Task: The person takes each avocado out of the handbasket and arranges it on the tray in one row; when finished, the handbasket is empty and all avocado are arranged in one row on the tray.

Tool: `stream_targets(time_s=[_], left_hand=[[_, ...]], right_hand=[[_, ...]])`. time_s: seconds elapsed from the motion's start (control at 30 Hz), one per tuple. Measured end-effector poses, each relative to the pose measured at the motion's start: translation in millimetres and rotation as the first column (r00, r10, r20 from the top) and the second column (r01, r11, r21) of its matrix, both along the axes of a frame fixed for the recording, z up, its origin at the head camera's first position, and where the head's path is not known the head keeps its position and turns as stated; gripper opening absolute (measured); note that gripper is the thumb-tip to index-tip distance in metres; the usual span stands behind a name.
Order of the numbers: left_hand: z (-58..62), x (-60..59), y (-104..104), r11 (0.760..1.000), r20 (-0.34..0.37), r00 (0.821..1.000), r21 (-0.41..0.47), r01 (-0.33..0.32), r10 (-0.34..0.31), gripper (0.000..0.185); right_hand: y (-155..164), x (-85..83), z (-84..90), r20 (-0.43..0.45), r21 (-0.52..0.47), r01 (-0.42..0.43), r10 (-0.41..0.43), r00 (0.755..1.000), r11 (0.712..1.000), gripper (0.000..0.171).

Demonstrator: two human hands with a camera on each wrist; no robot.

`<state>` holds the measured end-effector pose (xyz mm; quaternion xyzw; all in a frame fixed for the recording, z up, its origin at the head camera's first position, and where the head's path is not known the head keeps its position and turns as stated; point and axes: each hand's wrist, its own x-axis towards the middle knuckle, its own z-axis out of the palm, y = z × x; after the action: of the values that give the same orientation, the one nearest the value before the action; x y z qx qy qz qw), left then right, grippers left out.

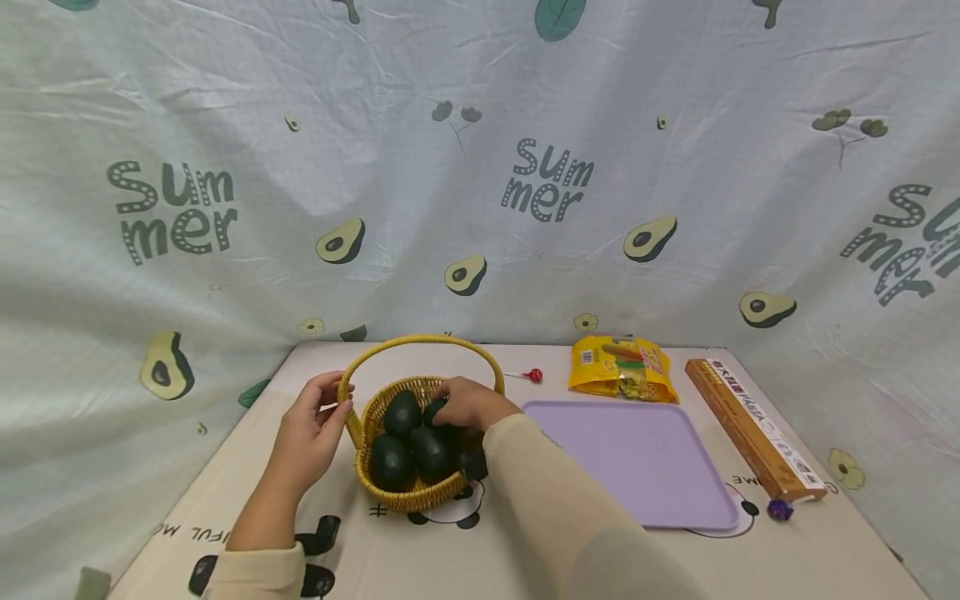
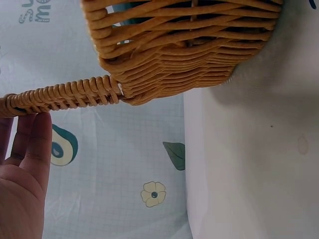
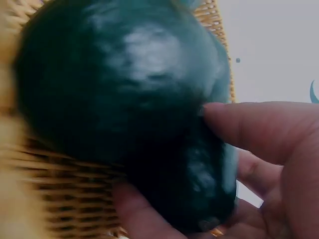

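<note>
A yellow-brown wicker basket (image 1: 414,502) stands on the table with several dark green avocados (image 1: 392,463) inside. My left hand (image 1: 307,433) holds the left side of its tall handle (image 1: 420,339) between thumb and fingers. In the left wrist view, fingertips (image 2: 42,124) touch the wrapped handle. My right hand (image 1: 471,403) reaches into the basket's right part and grips an avocado (image 3: 204,184) between thumb and fingers. Another avocado (image 3: 109,74) lies close against it and fills much of the right wrist view. The basket's right rim is partly hidden by my right hand and sleeve.
Right of the basket lies a lilac tray (image 1: 630,458). Behind it are a red lollipop (image 1: 535,375) and a yellow food bag (image 1: 622,368). Farther right lie a long pasta box (image 1: 757,429) and a purple lollipop (image 1: 780,510). A printed curtain (image 1: 420,275) encloses the table.
</note>
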<state>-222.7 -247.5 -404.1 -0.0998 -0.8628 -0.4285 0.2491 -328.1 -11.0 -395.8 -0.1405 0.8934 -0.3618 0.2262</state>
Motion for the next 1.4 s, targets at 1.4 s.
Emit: stream_targets(time_s=[1.4], left_hand=[[-6.1, -3.7, 1, 1.0, -0.053, 0.999, 0.012, -0.013, 0.014, 0.042]], right_hand=[[3, 14.6, 10.0, -0.194, -0.085, -0.025, 0.008, 0.981, 0.996, 0.043]])
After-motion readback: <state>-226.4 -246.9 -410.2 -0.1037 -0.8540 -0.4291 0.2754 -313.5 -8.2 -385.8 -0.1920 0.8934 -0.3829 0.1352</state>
